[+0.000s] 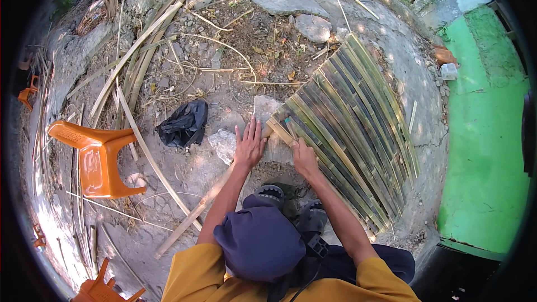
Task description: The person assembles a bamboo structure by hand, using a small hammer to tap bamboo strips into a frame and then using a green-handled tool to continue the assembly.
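My left hand rests palm down with its fingers stretched out, over the upper end of a long pale bamboo strip that runs down to the lower left. My right hand is closed at the near left corner of a fan-shaped panel of bamboo slats. Its fingers grip a short pale bamboo piece there; whether this is part of the panel I cannot tell. The green and brown slats lie side by side, spreading toward the right. A flat stone shows just beyond my left fingertips.
Left of my hands lie a white rock and a crumpled black plastic bag. An orange plastic chair stands farther left, near a heap of long bamboo strips. A green wall bounds the right side.
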### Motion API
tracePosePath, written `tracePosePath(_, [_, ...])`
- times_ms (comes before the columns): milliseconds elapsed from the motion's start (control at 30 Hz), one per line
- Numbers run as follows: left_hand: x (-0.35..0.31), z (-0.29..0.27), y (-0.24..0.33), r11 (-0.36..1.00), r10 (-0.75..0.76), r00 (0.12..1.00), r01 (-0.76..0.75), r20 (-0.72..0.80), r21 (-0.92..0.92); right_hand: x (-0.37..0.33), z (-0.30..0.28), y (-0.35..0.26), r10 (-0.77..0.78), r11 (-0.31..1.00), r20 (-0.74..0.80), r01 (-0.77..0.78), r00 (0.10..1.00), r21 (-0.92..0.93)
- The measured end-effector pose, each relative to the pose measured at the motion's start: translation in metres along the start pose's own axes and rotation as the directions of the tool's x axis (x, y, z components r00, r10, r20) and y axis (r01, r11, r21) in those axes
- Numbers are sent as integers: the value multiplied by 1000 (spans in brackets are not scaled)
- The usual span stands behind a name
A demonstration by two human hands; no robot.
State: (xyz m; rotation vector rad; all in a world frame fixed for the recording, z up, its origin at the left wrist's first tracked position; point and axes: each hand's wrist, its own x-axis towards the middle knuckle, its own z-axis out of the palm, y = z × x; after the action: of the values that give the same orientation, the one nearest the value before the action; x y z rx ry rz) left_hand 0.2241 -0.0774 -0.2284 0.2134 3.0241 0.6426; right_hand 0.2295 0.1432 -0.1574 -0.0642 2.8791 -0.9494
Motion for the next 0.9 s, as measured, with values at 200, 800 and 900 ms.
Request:
tracePosePath(200, [-4,-3,-9,1000,-10,1000,10,10,13,42,-68,-81,-121,956,-157,158,980,248])
tracePosePath(800, [-1,-1,-3,1000,-14,1000,14,27,9,10,0,-23,111,988,102,-121,989,98])
tracePosePath(900, [-2,-3,-6,1000,-19,999,19,33,13,3,-4,-38,33,988,35,-38,999,148])
